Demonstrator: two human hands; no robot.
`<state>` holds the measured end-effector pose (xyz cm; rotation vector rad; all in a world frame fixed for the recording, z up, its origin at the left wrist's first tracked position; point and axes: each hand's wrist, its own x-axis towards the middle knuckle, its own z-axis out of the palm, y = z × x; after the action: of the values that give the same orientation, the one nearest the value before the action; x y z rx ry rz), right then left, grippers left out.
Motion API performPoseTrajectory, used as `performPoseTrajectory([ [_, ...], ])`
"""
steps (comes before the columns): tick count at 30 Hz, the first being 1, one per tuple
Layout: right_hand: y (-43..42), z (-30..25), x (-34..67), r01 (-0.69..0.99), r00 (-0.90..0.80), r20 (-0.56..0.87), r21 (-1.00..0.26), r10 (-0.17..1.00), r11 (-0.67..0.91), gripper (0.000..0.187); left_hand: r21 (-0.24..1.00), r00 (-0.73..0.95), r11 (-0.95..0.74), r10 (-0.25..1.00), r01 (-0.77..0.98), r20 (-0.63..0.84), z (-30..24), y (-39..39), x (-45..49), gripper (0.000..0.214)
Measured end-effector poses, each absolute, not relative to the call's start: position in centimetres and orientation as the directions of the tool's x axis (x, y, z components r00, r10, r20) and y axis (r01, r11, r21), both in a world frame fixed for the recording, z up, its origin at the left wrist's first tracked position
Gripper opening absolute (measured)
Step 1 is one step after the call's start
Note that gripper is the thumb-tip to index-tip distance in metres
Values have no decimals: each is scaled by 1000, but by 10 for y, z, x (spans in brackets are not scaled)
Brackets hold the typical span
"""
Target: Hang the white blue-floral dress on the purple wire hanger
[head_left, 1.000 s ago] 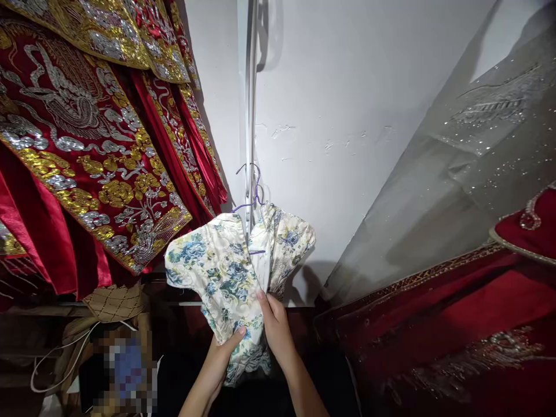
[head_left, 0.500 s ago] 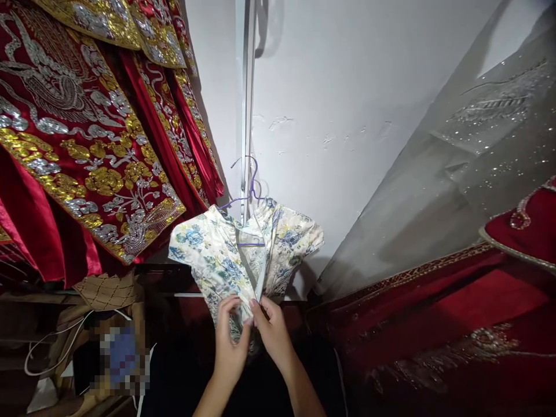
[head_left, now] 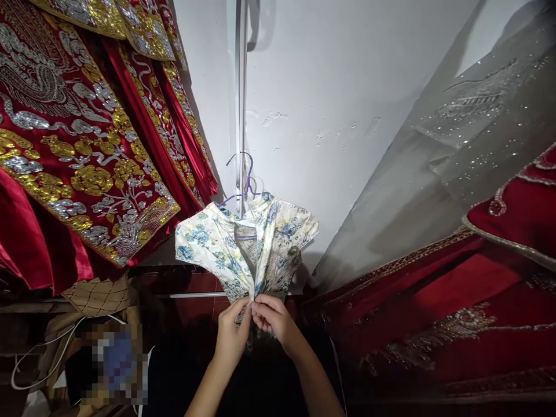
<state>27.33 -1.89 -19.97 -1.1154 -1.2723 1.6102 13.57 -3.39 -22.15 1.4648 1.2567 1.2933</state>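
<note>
Watching from afar through the head camera, I have both hands brought together at the front of the shirt [head_left: 284, 229]. My left hand [head_left: 232, 330] has its thumb and forefinger pinched on one front edge, with a small rounded gap behind the pinch. My right hand [head_left: 273, 318] meets it almost fingertip to fingertip, its thumb and forefinger nipping the cloth at the same spot, the other fingers loosely curled. How much cloth each one grips I cannot tell.

The shirt, white with blue flowers, spreads above and beyond both hands, its neck parted and narrowing down to the pinch. Its lower part falls behind my fingers, mostly hidden. Inside it is the purple hanger [head_left: 249, 179], whose lower bar shows through the neck; the hook rises beyond my hands, beside the metal pole [head_left: 238, 116].

Left of my left hand hangs a sequinned red robe [head_left: 93, 179]. Below that, a brown quilted piece [head_left: 98, 296], possibly a bag, lies above a white cord [head_left: 26, 382] and a pixelated patch [head_left: 115, 362]; any contents I cannot make out. Right of my right hand are a sheer gown [head_left: 417, 191] and a beaded red dress [head_left: 473, 284].
</note>
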Motion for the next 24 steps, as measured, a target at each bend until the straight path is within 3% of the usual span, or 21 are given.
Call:
performPoseTrajectory([
  [2, -19, -201, 270, -139, -385, -274, -927, 881, -349, 35, 960, 12, -210, 977, 187, 211, -221, -34, 131, 28],
  [5, -18, -200, 266, -249, -377, -277, -889, 884, -385, 33, 957, 74, -210, 977, 200, 199, -223, -32, 125, 28],
  [10, 13, -159, 269, -338, -187, -164, -915, 968, -221, 29, 941, 140, -219, 972, 256, 188, -239, -30, 124, 32],
  [17, 65, -50, 258, -268, -9, 134, -955, 991, 127, 25, 846, 258, -323, 939, 424, 229, -246, -16, 120, 40],
  [20, 57, -51, 257, -251, -40, 194, -951, 980, 178, 25, 847, 334, -338, 920, 410, 206, -218, -8, 111, 35],
  [22, 50, -61, 261, -222, -55, 195, -959, 979, 178, 24, 879, 404, -357, 889, 317, 215, -182, -2, 105, 21],
  [24, 45, -67, 266, -171, -67, 196, -968, 978, 182, 24, 903, 315, -389, 893, 181, 321, -136, 6, 102, 23],
])
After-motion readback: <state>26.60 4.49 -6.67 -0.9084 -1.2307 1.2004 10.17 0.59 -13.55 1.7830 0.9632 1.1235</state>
